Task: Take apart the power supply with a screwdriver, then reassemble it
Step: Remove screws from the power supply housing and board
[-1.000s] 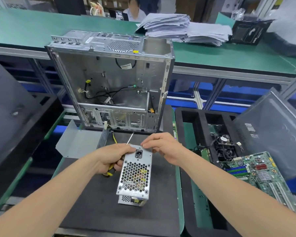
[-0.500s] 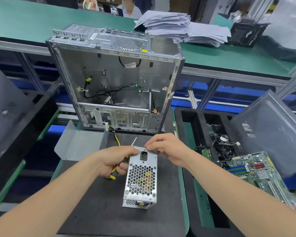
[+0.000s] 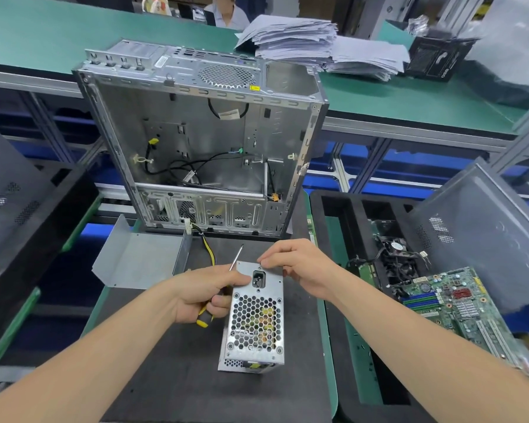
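Fingers (image 3: 220,302) of the left hand (image 3: 200,288) grip the screwdriver (image 3: 202,319); right hand (image 3: 301,270) pinches the power supply (image 3: 255,322) edge.

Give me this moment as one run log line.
left hand grips screwdriver | right hand pinches power supply top edge | power supply stands on black mat

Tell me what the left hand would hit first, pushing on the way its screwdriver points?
Probably the computer case at its lower frame; the left hand aims the screwdriver there, though depth is unclear.
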### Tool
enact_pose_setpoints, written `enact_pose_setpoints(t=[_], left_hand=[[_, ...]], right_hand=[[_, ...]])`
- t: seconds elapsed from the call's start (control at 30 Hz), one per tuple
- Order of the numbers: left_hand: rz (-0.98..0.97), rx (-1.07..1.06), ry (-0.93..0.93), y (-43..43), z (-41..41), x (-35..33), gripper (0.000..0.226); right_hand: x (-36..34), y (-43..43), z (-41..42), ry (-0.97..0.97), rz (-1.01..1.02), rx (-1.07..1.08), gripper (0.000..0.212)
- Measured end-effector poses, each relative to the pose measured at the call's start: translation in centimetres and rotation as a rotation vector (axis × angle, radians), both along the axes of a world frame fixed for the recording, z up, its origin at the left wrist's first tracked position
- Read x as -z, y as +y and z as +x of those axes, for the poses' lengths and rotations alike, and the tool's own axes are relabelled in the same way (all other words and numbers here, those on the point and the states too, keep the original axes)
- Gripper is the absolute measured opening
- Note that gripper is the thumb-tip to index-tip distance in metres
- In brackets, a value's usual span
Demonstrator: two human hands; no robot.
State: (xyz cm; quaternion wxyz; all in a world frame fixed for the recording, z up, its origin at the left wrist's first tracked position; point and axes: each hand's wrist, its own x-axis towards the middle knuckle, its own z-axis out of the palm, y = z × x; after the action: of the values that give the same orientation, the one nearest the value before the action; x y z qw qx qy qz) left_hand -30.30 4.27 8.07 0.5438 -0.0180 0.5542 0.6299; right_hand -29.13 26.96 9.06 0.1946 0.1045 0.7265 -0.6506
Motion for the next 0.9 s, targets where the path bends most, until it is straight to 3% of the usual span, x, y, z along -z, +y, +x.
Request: enact_pose_setpoints(t=[0.27,0.5,0.67,0.9], left_hand=[[0.020,-0.019,0.070,-0.1,0.1,0.5,0.010],[0.089,-0.093,-0.094,-0.8,-0.2,1.2,0.009],[0.136,-0.166,-0.216,-1.3,-0.8,2.1,0.032],[0.208,-0.088,-0.249,-2.3,-1.7,2.7,0.040]], right_hand=[[0.1,0.0,0.1,0.017,-0.048,0.001,0.006],[0.1,-0.3,-0.2,0.001,-0.045,-0.011,0.010],[0.2,-0.5,-0.2,-0.007,-0.045,-0.028,0.006],[0.3,-0.8,-0.3,-0.008,-0.036,-0.033,0.006]])
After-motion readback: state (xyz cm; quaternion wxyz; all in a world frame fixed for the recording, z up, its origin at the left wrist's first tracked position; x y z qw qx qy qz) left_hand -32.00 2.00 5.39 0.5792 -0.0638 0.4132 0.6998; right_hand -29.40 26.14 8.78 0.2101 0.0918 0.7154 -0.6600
